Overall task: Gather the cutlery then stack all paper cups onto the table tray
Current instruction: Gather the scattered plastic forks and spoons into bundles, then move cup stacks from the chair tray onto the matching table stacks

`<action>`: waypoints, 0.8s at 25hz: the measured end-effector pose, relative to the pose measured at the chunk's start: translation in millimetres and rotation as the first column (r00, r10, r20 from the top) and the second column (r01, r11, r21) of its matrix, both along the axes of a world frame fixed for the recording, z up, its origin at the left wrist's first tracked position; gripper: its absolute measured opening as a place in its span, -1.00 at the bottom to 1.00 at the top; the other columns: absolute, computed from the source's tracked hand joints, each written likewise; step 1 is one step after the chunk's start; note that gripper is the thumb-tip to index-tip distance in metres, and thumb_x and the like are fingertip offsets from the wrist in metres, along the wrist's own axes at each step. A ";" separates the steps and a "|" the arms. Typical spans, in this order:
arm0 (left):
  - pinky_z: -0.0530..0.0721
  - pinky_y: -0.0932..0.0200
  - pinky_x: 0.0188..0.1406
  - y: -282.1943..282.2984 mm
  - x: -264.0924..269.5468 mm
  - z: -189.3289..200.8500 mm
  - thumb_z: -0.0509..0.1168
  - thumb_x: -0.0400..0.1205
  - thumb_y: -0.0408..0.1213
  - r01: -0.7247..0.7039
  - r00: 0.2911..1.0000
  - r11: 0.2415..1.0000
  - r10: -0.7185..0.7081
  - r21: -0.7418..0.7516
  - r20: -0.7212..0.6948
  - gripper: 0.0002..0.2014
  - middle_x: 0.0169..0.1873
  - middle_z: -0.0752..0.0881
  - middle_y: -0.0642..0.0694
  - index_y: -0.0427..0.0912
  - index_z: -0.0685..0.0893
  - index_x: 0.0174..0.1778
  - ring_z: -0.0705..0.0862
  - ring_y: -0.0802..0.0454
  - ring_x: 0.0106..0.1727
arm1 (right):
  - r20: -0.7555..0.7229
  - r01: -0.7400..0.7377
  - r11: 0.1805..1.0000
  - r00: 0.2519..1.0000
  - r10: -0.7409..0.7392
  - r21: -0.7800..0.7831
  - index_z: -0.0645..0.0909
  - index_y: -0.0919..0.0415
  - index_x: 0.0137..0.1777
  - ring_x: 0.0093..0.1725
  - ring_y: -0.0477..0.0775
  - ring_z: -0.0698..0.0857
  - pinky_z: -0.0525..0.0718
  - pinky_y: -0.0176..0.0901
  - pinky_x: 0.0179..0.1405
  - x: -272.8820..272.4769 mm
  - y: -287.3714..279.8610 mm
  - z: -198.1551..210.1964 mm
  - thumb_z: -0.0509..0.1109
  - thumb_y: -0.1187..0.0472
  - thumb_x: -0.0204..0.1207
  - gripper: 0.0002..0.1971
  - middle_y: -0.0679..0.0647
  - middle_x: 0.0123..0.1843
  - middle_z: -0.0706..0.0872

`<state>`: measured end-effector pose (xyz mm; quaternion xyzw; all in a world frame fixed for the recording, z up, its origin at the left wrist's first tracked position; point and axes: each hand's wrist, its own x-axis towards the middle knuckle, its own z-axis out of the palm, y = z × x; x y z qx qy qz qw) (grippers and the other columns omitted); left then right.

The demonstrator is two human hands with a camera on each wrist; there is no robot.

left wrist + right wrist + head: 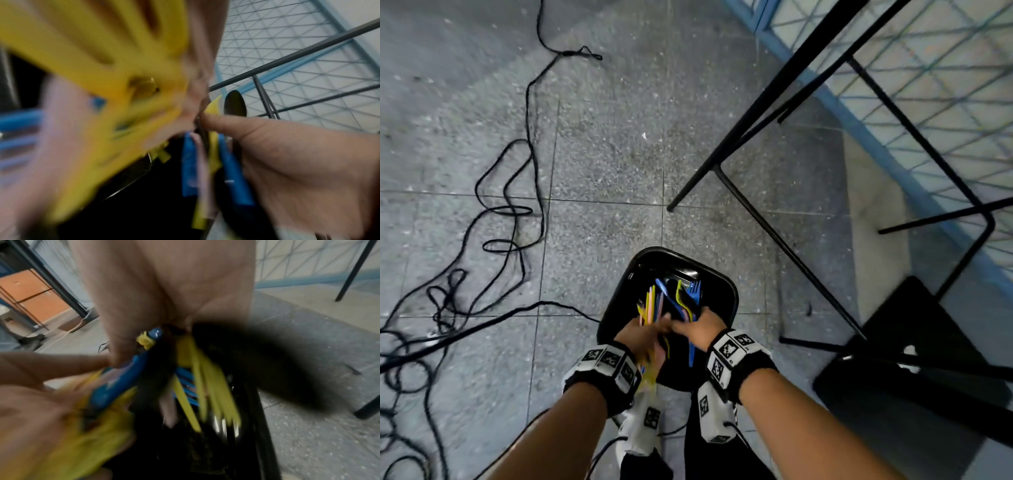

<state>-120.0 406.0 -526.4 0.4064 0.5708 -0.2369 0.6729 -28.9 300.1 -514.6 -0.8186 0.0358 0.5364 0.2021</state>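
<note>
A black tray (726, 290) lies below both hands, above the tiled floor. My left hand (643, 334) grips a bunch of yellow and pink plastic cutlery (650, 305), which is a yellow blur (92, 65) in the left wrist view. My right hand (697, 327) grips a second bunch of blue, yellow and black cutlery (685, 298) with its fork and spoon heads pointing away over the tray. The two hands touch, thumb to fingers. In the right wrist view, blue handles (119, 386) and yellow handles (205, 386) fan out over the tray (252, 434). No paper cup shows in any view.
Loose black cables (510, 212) snake across the grey tiled floor on the left. Thin black metal furniture legs (756, 205) stand to the right, with a black seat (911, 342) beside them. A blue wire-mesh fence (928, 85) runs along the far right.
</note>
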 end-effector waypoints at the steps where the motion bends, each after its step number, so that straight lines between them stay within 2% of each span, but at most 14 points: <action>1: 0.66 0.05 -0.21 1.7 5.2 -9.0 0.48 0.42 -0.01 -0.109 0.994 0.993 0.110 -0.047 0.013 -0.53 -0.29 0.73 -0.27 -0.32 0.67 0.05 0.68 -0.14 -0.33 | -0.011 0.040 0.998 0.999 -0.039 0.053 0.44 0.23 0.43 0.34 0.15 0.62 0.53 -0.17 0.29 3.2 -1.2 -6.2 0.52 0.01 0.36 -0.33 0.13 0.33 0.64; 2: 0.71 -0.06 -0.02 1.7 9.9 -13.2 0.51 0.32 0.10 -0.169 0.985 0.984 0.170 -0.059 0.003 -0.38 -0.12 0.75 -0.34 -0.32 0.66 0.12 0.74 -0.19 -0.19 | -0.004 0.076 0.993 0.997 -0.076 0.092 0.39 0.20 0.47 0.36 0.12 0.60 0.50 -0.20 0.32 6.7 -2.7 -9.8 0.51 0.06 0.39 -0.33 0.10 0.36 0.61; 3: 0.66 -0.12 0.20 2.7 13.4 -12.6 0.51 0.30 0.15 -0.182 0.983 0.982 0.182 -0.056 -0.004 -0.30 0.07 0.73 -0.36 -0.33 0.65 0.19 0.74 -0.22 0.02 | 0.019 0.111 0.987 0.993 -0.114 0.116 0.35 0.20 0.50 0.38 0.11 0.57 0.48 -0.21 0.34 10.0 -3.9 -9.8 0.46 0.12 0.45 -0.36 0.09 0.39 0.58; 4: 0.56 -0.10 0.35 3.4 16.2 0.6 0.46 0.39 0.11 -0.172 0.985 0.985 0.172 0.007 -0.027 -0.34 0.20 0.69 -0.33 -0.33 0.62 0.24 0.69 -0.21 0.19 | 0.042 0.155 0.980 0.986 -0.161 0.121 0.33 0.21 0.52 0.39 0.14 0.56 0.47 -0.18 0.36 13.0 -6.8 -6.8 0.40 0.18 0.50 -0.41 0.12 0.42 0.56; 5: 0.50 -0.05 0.42 3.3 17.1 13.1 0.38 0.51 -0.01 -0.103 0.993 0.988 0.109 0.114 -0.048 -0.46 0.24 0.66 -0.27 -0.34 0.59 0.29 0.63 -0.16 0.28 | 0.072 0.180 0.976 0.979 -0.189 0.120 0.35 0.24 0.52 0.37 0.17 0.57 0.48 -0.16 0.34 14.6 -10.4 0.5 0.35 0.23 0.54 -0.46 0.16 0.40 0.57; 7: 0.53 -0.02 0.29 -4.8 16.2 43.1 0.27 0.63 -0.30 -0.039 0.999 0.975 0.040 0.220 -0.003 -0.66 0.08 0.65 -0.16 -0.35 0.55 0.29 0.62 -0.11 0.20 | 0.121 0.169 0.979 0.976 -0.183 0.113 0.45 0.30 0.41 0.18 0.16 0.63 0.53 -0.18 0.21 12.5 -18.7 22.7 0.31 0.30 0.56 -0.59 0.21 0.18 0.65; 9: 0.64 0.17 -0.15 -12.4 9.4 78.1 0.23 0.62 -0.44 -0.123 0.990 0.973 0.107 0.196 0.090 -0.71 -0.21 0.65 -0.14 -0.38 0.56 0.26 0.67 -0.07 -0.16 | 0.124 0.142 0.982 0.980 -0.158 0.127 0.54 0.34 0.29 0.00 0.09 0.59 0.54 -0.21 0.07 4.9 -25.0 55.1 0.32 0.34 0.54 -0.68 0.08 -0.11 0.62; 10: 0.60 0.29 -0.36 -14.3 5.2 99.6 0.22 0.62 -0.46 -0.177 0.981 0.967 0.160 0.181 0.106 -0.75 -0.31 0.62 -0.11 -0.34 0.58 0.21 0.64 0.05 -0.32 | 0.121 0.139 0.981 0.980 -0.156 0.136 0.56 0.34 0.25 -0.03 0.07 0.58 0.52 -0.21 0.04 1.1 -26.9 73.5 0.32 0.35 0.53 -0.71 0.01 -0.23 0.58; 11: 0.55 0.33 -0.48 -15.2 2.3 122.8 0.21 0.62 -0.47 -0.212 0.975 0.963 0.196 0.166 0.106 -0.82 -0.36 0.61 -0.09 -0.28 0.59 0.12 0.61 0.13 -0.44 | 0.119 0.142 0.978 0.980 -0.161 0.152 0.58 0.34 0.21 -0.04 0.07 0.58 0.52 -0.20 0.01 -2.7 -26.9 93.5 0.33 0.36 0.52 -0.73 -0.05 -0.30 0.54; 12: 0.53 0.34 -0.54 -15.0 0.5 142.2 0.19 0.63 -0.47 -0.234 0.969 0.961 0.219 0.148 0.114 -0.87 -0.38 0.60 -0.08 -0.22 0.59 0.00 0.60 0.17 -0.50 | 0.119 0.150 0.975 0.978 -0.170 0.162 0.58 0.33 0.20 -0.05 0.07 0.58 0.51 -0.20 -0.01 -4.8 -25.2 110.6 0.33 0.36 0.52 -0.74 -0.09 -0.33 0.52; 14: 0.54 0.34 -0.58 -13.4 0.0 204.1 0.16 0.65 -0.48 -0.271 0.955 0.955 0.251 0.117 0.157 -0.83 -0.39 0.58 -0.09 -0.14 0.56 -0.15 0.59 0.17 -0.52 | 0.142 0.168 0.962 0.969 -0.201 0.214 0.59 0.34 0.17 -0.07 0.06 0.58 0.51 -0.22 -0.02 -7.0 -22.6 165.3 0.33 0.38 0.51 -0.76 -0.11 -0.34 0.51; 17: 0.54 0.35 -0.51 -19.8 -4.2 299.5 0.16 0.65 -0.48 -0.176 0.962 0.972 0.136 0.155 0.237 -0.82 -0.39 0.56 -0.08 -0.12 0.56 -0.15 0.54 0.12 -0.39 | 0.209 0.154 0.932 0.950 -0.231 0.329 0.60 0.36 0.16 -0.07 0.05 0.57 0.51 -0.27 -0.04 -8.4 -26.9 261.4 0.34 0.39 0.50 -0.76 -0.10 -0.33 0.51; 19: 0.54 0.37 -0.54 -31.2 -2.8 359.4 0.17 0.64 -0.47 -0.102 0.949 0.977 0.038 0.190 0.313 -0.83 -0.38 0.56 -0.09 -0.12 0.57 -0.15 0.54 0.09 -0.37 | 0.255 0.127 0.912 0.937 -0.240 0.390 0.59 0.37 0.18 -0.07 0.04 0.57 0.54 -0.34 -0.11 -7.5 -43.4 326.3 0.35 0.38 0.51 -0.75 -0.04 -0.29 0.55; 20: 0.54 0.38 -0.56 -37.5 -2.3 380.4 0.18 0.64 -0.46 -0.062 0.937 0.976 -0.016 0.210 0.349 -0.85 -0.38 0.56 -0.08 -0.13 0.56 -0.12 0.56 0.11 -0.39 | 0.274 0.103 0.906 0.934 -0.230 0.410 0.60 0.35 0.17 -0.06 0.02 0.58 0.59 -0.29 -0.04 -7.7 -53.2 350.1 0.35 0.38 0.50 -0.75 -0.01 -0.25 0.58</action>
